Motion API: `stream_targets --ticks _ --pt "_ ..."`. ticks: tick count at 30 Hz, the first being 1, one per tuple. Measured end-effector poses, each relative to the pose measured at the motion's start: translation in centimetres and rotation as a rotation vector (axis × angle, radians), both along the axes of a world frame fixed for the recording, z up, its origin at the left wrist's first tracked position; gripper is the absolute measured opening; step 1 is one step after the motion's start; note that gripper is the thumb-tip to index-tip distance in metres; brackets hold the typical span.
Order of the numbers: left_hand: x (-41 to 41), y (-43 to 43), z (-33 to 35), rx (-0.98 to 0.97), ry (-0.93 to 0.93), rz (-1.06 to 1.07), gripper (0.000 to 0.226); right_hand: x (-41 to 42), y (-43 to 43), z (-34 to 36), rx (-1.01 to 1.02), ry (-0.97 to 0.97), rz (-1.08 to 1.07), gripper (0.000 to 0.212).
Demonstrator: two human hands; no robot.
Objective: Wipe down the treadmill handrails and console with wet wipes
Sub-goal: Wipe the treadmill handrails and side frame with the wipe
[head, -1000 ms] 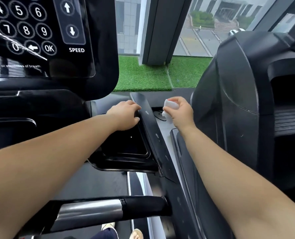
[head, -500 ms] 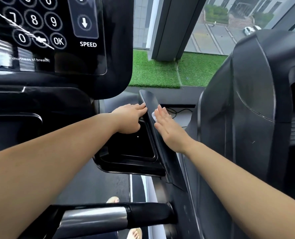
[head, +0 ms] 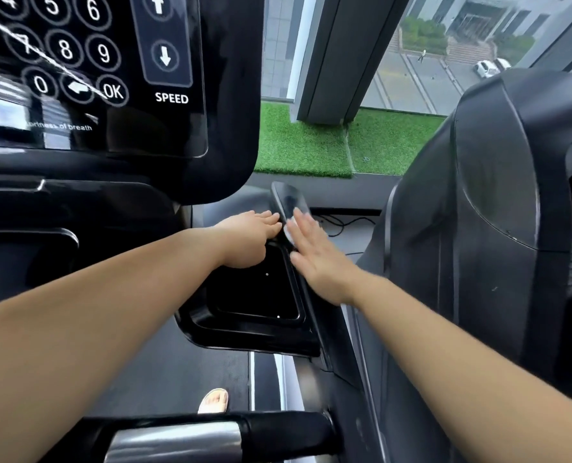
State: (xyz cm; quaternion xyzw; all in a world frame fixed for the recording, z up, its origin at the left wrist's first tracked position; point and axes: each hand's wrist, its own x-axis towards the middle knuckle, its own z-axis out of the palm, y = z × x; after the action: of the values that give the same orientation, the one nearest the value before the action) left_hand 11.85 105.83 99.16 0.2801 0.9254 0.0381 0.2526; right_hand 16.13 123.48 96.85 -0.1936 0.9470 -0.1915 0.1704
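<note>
The treadmill's right handrail (head: pixel 286 197) is a glossy black bar running away from me beside the console tray (head: pixel 254 295). My right hand (head: pixel 314 253) lies flat on the rail with straight fingers, pressing a white wet wipe (head: pixel 289 230) that shows only as a small patch under the fingertips. My left hand (head: pixel 247 237) rests on the rail's inner edge above the tray, fingers fairly straight. The console (head: pixel 87 71) with number keys and SPEED arrows fills the upper left.
A second black treadmill (head: pixel 495 212) stands close on the right. A cross handlebar with a metal grip sensor (head: pixel 177 444) runs along the bottom. Green artificial turf (head: pixel 304 145) and a window lie ahead. A sandalled foot (head: pixel 214 401) is on the belt below.
My right hand went from holding the bunched wipe off to the right to pressing it flat on the handrail, and has slid slightly along it. My left hand's fingers straightened along the rail's inner edge.
</note>
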Motion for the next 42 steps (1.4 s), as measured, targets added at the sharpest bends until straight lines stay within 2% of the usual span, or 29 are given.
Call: stream_targets --ticks 4,11,14,18,22,27,34,36,39,42 --pt "0.2 0.1 0.2 -0.014 -0.002 -0.011 0.065 1.7 0.8 0.5 -0.053 -0.067 0.007 0.055" --pt "0.3 0.2 0.4 -0.053 0.000 -0.021 0.066 -9.5 -2.4 0.2 0.045 -0.157 -0.087 0.048" --pt "0.3 0.1 0.5 -0.034 -0.008 -0.011 0.066 -11.5 -3.4 -0.5 0.098 -0.195 -0.093 0.048" --pt "0.1 -0.1 0.3 0.045 -0.028 0.013 0.066 -8.5 -2.6 -0.3 0.007 -0.128 -0.084 0.051" --pt "-0.4 -0.5 0.5 0.157 -0.040 0.056 0.060 -2.3 -0.5 0.1 0.013 0.017 0.042 0.055" --pt "-0.4 -0.3 0.3 0.119 -0.036 0.036 0.061 3.6 1.4 0.2 0.010 -0.026 0.085 0.057" --pt "0.1 -0.4 0.1 0.149 0.020 0.047 0.066 -2.7 -1.4 0.3 -0.005 -0.062 -0.066 0.056" --pt "0.4 -0.3 -0.1 0.097 0.060 0.003 0.068 -2.5 -1.9 0.0 -0.016 -0.051 -0.110 0.057" --pt "0.7 -0.1 -0.2 -0.023 0.104 -0.074 0.068 1.1 -0.8 -0.3 -0.036 -0.028 -0.099 0.060" --pt "0.6 -0.2 0.1 -0.012 0.079 -0.058 0.066 5.8 1.2 0.0 -0.019 -0.048 -0.055 0.061"
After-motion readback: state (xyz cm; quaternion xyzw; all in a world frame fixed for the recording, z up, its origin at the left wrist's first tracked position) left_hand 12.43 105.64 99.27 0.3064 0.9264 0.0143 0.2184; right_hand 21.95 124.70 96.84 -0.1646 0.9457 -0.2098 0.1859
